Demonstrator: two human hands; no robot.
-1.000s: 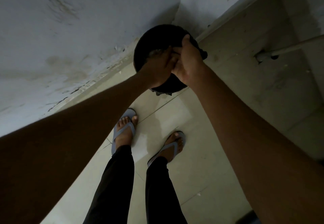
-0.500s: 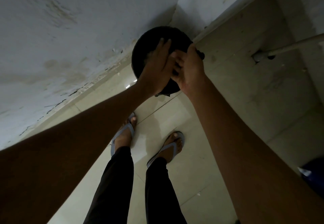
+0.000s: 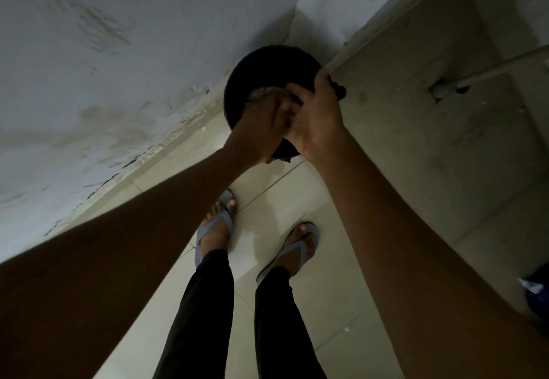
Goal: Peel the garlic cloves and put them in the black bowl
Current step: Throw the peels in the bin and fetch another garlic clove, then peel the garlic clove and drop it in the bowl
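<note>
Near half of black bowl (image 3: pixel 267 66) is covered by left hand (image 3: pixel 261 123) and right hand (image 3: pixel 315 117). Bowl contents are hidden; garlic cannot be made out. Left fingertips are lost inside the bowl, blurred. Below the bowl, both forearms are cut by the frame's bottom edge. Blue object (image 3: pixel 537 292) far right of the bowl is cropped, unidentifiable.

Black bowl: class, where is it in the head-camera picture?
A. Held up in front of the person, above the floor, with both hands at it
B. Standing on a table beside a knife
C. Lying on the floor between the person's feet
A: the black bowl is up near the wall corner, with the left hand and right hand at it, well above the sandalled feet.
</note>
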